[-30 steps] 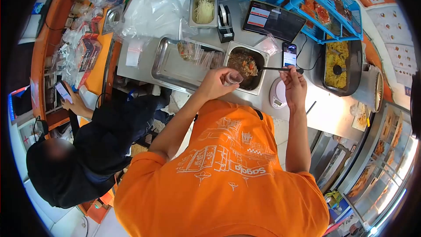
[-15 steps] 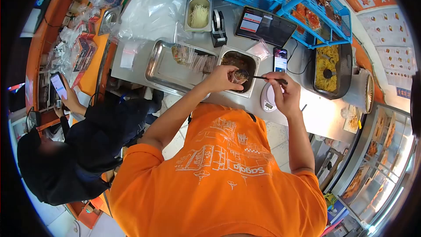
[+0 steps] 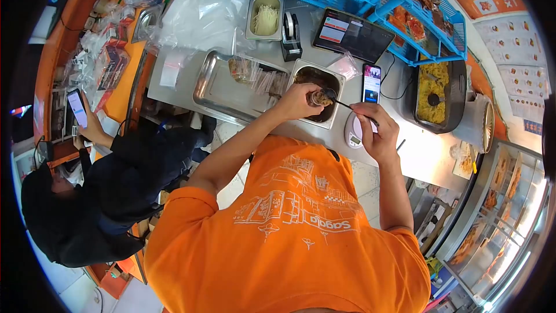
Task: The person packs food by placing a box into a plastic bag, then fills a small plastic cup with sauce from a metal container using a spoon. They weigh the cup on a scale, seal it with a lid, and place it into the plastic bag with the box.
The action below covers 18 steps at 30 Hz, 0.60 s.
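Observation:
My left hand (image 3: 298, 104) is closed around a small clear plastic bag (image 3: 318, 99) with brown contents; I cannot make out exactly what is inside. It is held over the square steel pan (image 3: 339, 79) of dark sauce. In my right hand (image 3: 379, 129) is the dark handle of a small ladle (image 3: 346, 105). The ladle's round bowl reaches the mouth of the bag, over the pan. Left of the pan lies a wide steel tray (image 3: 209, 84) with wrapped sticks (image 3: 271, 80) and a filled clear bag (image 3: 243, 69).
A pan of pale shreds (image 3: 266, 20), a tape dispenser (image 3: 291, 37) and a tablet (image 3: 352, 35) stand behind. At the right are a phone (image 3: 371, 83), a small scale (image 3: 354, 134) and a black pan of yellow food (image 3: 433, 90). A person in dark clothes (image 3: 133, 168) holds a phone at left.
The ladle's bowl has risen and tipped toward the bag in my left hand. My right hand has shifted slightly down the view. The phone's screen on the counter shows a different picture.

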Motion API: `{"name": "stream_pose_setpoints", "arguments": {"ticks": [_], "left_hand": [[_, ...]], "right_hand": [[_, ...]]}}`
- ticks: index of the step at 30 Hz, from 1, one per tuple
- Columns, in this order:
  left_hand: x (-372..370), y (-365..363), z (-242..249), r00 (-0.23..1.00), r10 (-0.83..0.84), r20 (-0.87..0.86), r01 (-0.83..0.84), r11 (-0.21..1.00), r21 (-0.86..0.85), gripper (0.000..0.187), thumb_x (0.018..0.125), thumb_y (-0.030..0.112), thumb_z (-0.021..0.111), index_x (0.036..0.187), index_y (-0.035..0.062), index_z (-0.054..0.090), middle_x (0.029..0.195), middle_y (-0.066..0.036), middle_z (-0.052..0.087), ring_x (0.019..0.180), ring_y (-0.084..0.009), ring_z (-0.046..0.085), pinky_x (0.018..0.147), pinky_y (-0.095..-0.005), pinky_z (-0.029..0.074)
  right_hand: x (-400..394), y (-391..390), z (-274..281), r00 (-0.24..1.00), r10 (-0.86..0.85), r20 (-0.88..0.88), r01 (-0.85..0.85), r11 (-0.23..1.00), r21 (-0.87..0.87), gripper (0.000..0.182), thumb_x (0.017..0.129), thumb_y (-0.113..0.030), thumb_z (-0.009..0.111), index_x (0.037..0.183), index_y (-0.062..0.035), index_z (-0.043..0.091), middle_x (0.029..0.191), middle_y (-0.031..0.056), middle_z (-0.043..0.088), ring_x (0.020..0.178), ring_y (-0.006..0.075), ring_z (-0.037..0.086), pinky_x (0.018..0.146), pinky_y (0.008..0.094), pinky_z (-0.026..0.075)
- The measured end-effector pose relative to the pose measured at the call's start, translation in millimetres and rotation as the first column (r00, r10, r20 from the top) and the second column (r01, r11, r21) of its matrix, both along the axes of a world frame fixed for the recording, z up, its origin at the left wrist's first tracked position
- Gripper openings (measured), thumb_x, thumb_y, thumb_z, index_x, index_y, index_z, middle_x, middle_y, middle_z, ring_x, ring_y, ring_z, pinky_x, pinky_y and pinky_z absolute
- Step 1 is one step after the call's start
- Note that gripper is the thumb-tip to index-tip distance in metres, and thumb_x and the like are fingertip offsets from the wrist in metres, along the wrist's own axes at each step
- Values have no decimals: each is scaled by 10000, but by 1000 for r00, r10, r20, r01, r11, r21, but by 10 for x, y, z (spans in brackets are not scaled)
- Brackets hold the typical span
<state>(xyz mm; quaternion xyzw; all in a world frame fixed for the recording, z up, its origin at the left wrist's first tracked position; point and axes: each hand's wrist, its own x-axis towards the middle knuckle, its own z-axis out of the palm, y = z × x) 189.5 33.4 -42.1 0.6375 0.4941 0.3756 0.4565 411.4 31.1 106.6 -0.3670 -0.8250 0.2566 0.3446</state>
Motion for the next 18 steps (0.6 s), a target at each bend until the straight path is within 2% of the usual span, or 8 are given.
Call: {"name": "stream_pose_setpoints", "arguments": {"ticks": [10, 12, 14, 15, 16, 18], "left_hand": [[11, 26, 5, 997, -17, 81, 22, 998, -60, 400, 733, 152, 817, 1052, -28, 656, 887, -64, 690, 727, -106, 614, 667, -261, 505], [0, 1, 31, 999, 21, 49, -20, 999, -33, 386, 739, 129, 809, 1076, 6, 667, 887, -39, 694, 702, -85, 594, 657, -240, 494], [-60, -42, 57, 997, 26, 77, -23, 999, -43, 396, 741, 121, 805, 1103, 28, 673, 890, -34, 695, 697, -80, 586, 653, -232, 487], [-99, -67, 76, 994, 33, 106, -27, 998, -52, 409, 744, 113, 800, 1130, 50, 679, 894, -29, 695, 692, -75, 578, 649, -223, 481], [-146, -103, 141, 994, 25, 106, -19, 998, -54, 409, 744, 113, 800, 1130, 50, 679, 894, -29, 695, 692, -75, 578, 649, -223, 481], [-259, -203, 264, 993, 118, -30, -121, 984, -131, 458, 749, 98, 791, 1192, 83, 673, 929, -36, 701, 703, -63, 565, 644, -215, 471]], "right_hand": [[26, -34, 4, 1000, -18, -21, 19, 999, 42, 118, 855, 57, 634, 959, 4, 657, 955, 131, 706, 867, 254, 705, 750, 299, 560], [50, -44, -38, 999, -38, -37, 40, 999, 38, 117, 859, 59, 629, 960, 7, 657, 954, 132, 706, 865, 247, 705, 760, 294, 556], [122, -50, -158, 967, -188, -170, 176, 981, -85, 98, 901, 44, 602, 985, 27, 650, 950, 135, 707, 868, 208, 703, 772, 280, 543], [90, -69, -164, 916, -262, -302, 197, 953, -228, 109, 953, 13, 559, 1015, 44, 643, 957, 128, 706, 882, 176, 693, 784, 272, 532], [96, -61, -226, 914, -270, -302, 205, 951, -230, 109, 953, 13, 559, 1015, 44, 643, 957, 128, 706, 882, 176, 693, 784, 272, 532], [108, -1, -494, 833, -421, -360, 278, 880, -386, 137, 982, -10, 529, 1039, 51, 638, 973, 121, 704, 900, 167, 688, 799, 276, 530]]}}
